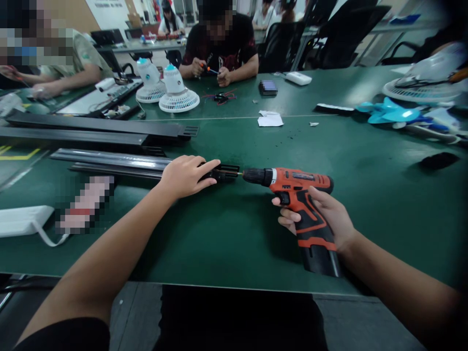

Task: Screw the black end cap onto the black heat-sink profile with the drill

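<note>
My right hand (329, 214) is wrapped around the grip of an orange and black cordless drill (302, 180), one finger near its trigger. The drill lies level, its chuck facing left and its bit meeting the slotted end of a long black housing (117, 158). Over that end my left hand (186, 175) is closed, thumb and forefinger stretched along its sides. The exact contact between bit and housing is too small to make out.
More long black housings (91, 129) lie behind at the left. White fan bodies (179, 100) stand further back, near a person holding a screwdriver. Blue fan blades (395, 112) lie at the right. Front left are a phone (87, 202) and a white power bank (24, 220).
</note>
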Demonstrator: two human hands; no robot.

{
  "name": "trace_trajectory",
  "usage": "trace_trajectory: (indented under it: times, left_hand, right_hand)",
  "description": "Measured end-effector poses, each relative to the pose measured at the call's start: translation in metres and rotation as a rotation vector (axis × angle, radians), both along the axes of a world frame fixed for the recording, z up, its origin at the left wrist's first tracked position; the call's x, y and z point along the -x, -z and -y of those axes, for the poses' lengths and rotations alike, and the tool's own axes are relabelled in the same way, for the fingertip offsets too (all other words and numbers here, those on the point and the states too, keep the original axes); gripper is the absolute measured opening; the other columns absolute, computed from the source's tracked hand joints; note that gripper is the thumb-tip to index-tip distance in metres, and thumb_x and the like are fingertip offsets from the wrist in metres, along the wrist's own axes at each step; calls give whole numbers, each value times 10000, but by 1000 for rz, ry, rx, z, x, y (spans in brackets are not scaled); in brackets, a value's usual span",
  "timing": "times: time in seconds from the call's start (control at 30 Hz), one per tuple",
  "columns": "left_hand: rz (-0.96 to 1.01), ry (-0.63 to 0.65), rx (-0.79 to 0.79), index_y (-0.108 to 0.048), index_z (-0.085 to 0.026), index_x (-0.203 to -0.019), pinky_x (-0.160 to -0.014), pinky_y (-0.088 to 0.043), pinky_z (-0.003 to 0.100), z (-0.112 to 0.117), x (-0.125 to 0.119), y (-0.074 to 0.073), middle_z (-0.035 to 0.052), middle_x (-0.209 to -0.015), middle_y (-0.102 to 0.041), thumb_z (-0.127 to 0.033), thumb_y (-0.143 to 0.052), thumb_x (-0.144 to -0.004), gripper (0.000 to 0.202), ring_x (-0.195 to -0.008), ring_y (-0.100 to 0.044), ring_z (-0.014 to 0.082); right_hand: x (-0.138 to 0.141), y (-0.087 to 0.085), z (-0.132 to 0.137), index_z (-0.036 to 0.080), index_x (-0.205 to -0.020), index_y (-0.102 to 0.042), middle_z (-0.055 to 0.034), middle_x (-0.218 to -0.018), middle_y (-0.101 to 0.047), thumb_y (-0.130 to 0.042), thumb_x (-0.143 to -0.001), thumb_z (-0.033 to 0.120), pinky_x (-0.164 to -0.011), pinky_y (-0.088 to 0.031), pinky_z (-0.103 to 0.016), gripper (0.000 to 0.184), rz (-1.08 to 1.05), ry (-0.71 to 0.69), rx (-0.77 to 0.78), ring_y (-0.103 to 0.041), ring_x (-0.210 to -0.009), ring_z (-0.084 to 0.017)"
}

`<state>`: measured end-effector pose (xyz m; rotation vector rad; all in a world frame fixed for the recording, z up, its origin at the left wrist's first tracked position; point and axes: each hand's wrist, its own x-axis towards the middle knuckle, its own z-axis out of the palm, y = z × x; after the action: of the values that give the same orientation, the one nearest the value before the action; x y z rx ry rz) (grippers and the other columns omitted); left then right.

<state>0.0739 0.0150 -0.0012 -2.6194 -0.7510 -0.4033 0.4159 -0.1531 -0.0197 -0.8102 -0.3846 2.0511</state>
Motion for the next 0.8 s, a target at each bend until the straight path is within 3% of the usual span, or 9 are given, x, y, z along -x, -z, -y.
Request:
trace_trajectory:
  times: [0.6,0.8]
  left_hand:
    - [18,1,-3,-659,-214,-1414,-787,-521,377,-1,-1,3,117,-1112,-759,-625,-437,-1069,580,-913,-714,266]
    - [15,6,5,-650,-208,-1427,-785,-512,369,-1,0,3,121,-1116,-758,-647,-393,-1073,620,-915,-713,267]
  right_hand:
    - [0,-1,0,72,-1127,-765,-33,-657,-530,-674,-850,576,-573,-511,-223,582,23,0,-5,-523,-646,-155]
    - [-2,7,0,160,-1158,-747,-47,-724,-574,-566,-931,570,-593,-491,-265,503,79,51,-85,-509,-660,-165]
